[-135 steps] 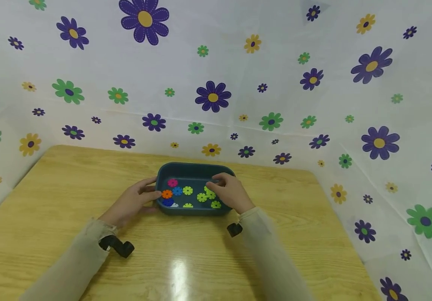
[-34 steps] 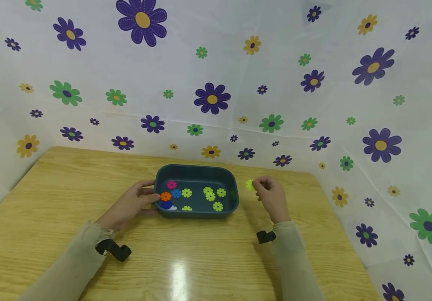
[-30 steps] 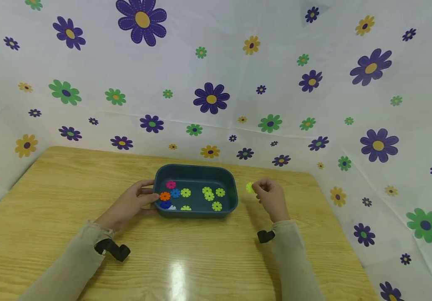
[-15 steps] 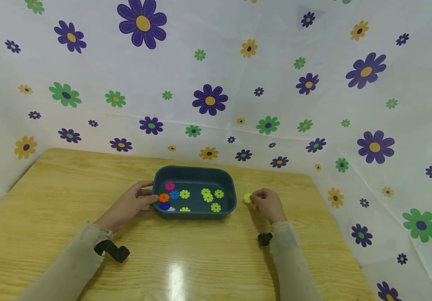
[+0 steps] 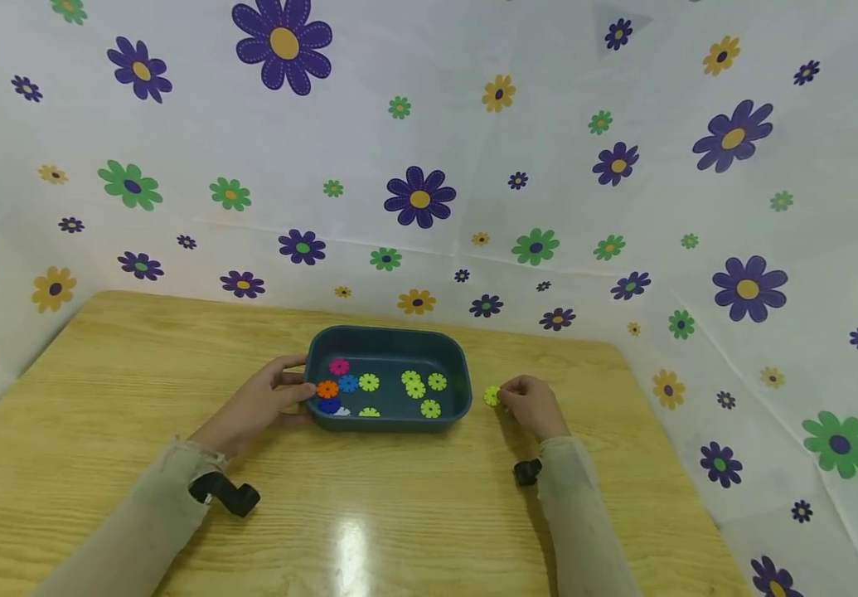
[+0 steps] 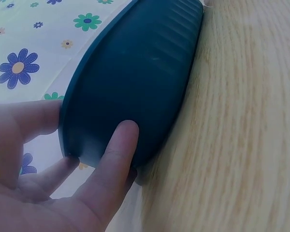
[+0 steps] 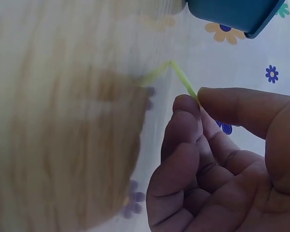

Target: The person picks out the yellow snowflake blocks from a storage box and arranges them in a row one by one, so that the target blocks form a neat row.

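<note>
A dark teal plastic bin [image 5: 391,424] stands on the table, holding several flower-shaped plastic discs. My left hand [image 5: 260,406] grips its left end. In the left wrist view the thumb [image 6: 38,118] reaches the rim, while a finger [image 6: 123,140] presses the outer wall. To the right of the bin, my right hand [image 5: 536,406] pinches a yellow-green flower disc [image 5: 492,396] between thumb and fingertips. The right wrist view shows that disc [image 7: 183,79] edge-on, its lower edge at the tabletop, where it is reflected.
Inside the bin, pink [image 5: 339,366], orange [image 5: 327,389] and blue [image 5: 348,383] discs lie at the left, with several yellow-green discs [image 5: 431,409] toward the right. The wooden table [image 5: 414,514] backs onto a flower-printed white sheet [image 5: 369,149].
From the bin my right hand has moved rightward with a yellow-green disc, then lowered it toward the table. During the last half second it hardly moved. The left hand stays on the bin.
</note>
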`<act>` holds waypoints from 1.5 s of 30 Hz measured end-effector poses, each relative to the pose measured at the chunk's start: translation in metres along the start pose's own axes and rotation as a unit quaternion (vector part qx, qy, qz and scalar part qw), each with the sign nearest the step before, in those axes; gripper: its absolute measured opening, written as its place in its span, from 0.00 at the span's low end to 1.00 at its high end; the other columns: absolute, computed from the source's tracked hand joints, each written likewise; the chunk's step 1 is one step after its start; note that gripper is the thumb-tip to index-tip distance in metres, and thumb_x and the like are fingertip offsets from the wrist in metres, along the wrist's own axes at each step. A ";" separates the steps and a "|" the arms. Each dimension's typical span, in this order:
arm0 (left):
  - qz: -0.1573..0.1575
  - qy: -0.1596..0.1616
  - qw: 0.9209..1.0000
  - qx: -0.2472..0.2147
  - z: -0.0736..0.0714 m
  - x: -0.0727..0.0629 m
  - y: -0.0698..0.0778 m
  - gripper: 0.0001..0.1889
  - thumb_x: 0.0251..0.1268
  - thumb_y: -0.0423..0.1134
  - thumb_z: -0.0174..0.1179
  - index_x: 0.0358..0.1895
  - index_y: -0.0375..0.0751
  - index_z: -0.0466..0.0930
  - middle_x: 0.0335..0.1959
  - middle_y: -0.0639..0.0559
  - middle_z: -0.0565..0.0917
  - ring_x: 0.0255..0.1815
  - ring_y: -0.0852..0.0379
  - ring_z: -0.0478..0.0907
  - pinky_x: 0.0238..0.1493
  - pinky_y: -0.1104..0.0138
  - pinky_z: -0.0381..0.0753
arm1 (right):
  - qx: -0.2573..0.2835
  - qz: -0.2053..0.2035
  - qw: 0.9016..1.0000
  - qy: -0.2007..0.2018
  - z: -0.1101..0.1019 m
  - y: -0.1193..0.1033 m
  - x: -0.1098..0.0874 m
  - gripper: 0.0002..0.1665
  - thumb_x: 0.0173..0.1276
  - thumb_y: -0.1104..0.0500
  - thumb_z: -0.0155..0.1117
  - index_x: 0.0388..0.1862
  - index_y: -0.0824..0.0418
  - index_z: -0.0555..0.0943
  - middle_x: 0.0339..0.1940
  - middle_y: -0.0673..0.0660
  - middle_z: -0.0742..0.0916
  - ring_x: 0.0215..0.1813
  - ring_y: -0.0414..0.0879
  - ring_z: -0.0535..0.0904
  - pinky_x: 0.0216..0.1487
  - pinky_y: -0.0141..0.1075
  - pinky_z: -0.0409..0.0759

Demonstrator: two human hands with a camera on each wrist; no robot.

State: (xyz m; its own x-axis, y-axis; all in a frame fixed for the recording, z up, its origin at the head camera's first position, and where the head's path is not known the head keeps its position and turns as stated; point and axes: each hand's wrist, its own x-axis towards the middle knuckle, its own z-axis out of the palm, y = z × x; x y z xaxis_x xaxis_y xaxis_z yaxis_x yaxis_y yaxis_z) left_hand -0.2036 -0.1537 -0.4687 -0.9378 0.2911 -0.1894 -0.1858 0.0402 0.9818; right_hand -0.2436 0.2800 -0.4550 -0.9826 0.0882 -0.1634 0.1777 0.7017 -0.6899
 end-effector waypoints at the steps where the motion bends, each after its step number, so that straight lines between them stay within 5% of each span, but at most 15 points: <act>1: 0.000 0.000 1.000 -0.001 0.000 0.001 0.000 0.37 0.78 0.40 0.60 0.83 0.41 0.52 0.73 0.29 0.64 0.63 0.38 0.77 0.57 0.51 0.86 | 0.000 0.002 1.000 -0.002 0.000 0.000 0.000 0.12 0.77 0.57 0.62 0.49 0.65 0.83 0.41 0.59 0.87 0.39 0.48 0.80 0.39 0.35 0.80; 24: 0.008 -0.012 1.000 -0.006 0.002 0.004 -0.003 0.36 0.80 0.39 0.58 0.84 0.43 0.52 0.74 0.29 0.63 0.65 0.36 0.76 0.59 0.51 0.85 | -0.001 0.007 1.000 -0.003 -0.004 0.002 -0.004 0.14 0.77 0.54 0.62 0.50 0.63 0.84 0.42 0.58 0.87 0.39 0.49 0.82 0.41 0.38 0.83; 38: -0.003 0.001 1.000 -0.006 0.000 0.000 -0.005 0.36 0.80 0.42 0.58 0.84 0.46 0.53 0.75 0.31 0.62 0.64 0.37 0.75 0.59 0.53 0.85 | 0.017 -0.052 0.998 0.028 -0.007 -0.020 -0.014 0.19 0.77 0.48 0.62 0.55 0.61 0.83 0.43 0.59 0.87 0.43 0.52 0.85 0.44 0.42 0.85; 45: -0.004 0.001 1.000 -0.010 0.001 0.000 -0.004 0.37 0.79 0.42 0.59 0.84 0.47 0.53 0.74 0.32 0.62 0.64 0.38 0.75 0.60 0.53 0.84 | 0.014 -0.126 0.991 0.040 0.000 -0.052 -0.025 0.17 0.76 0.48 0.65 0.54 0.57 0.84 0.41 0.56 0.88 0.40 0.50 0.82 0.37 0.39 0.80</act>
State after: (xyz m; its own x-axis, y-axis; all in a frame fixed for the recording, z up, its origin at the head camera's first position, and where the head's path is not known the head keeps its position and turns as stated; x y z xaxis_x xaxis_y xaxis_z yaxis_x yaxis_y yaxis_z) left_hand -0.2023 -0.1525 -0.4724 -0.9367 0.2893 -0.1974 -0.1991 0.0238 0.9797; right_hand -0.2283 0.2412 -0.4156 -0.9970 -0.0307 0.0712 -0.0727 0.6888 -0.7213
